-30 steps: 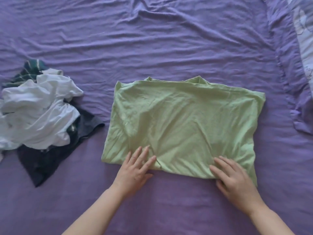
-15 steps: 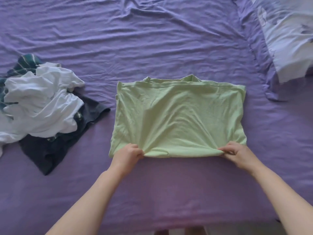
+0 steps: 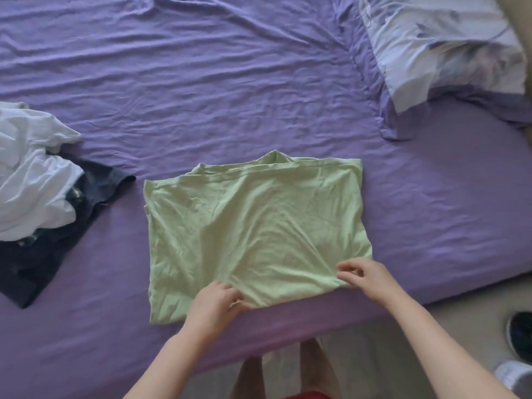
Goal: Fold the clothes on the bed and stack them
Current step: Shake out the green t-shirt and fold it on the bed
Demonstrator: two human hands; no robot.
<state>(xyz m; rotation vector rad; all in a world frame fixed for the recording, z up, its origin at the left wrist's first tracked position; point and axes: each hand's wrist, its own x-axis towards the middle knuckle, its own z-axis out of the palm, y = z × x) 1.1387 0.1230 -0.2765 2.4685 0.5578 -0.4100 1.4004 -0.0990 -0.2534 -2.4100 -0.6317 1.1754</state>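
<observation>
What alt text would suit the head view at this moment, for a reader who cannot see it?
Both hands, left hand and right hand, pinch the near edge of a half-folded light green shirt on a purple bed sheet. A heap of white and dark clothes lies at left, a pillow at upper right.

A wide bed under a creased purple sheet (image 3: 230, 82); a pale floral pillow (image 3: 443, 44) far right; beige floor (image 3: 449, 318) below; soft daylight.
</observation>
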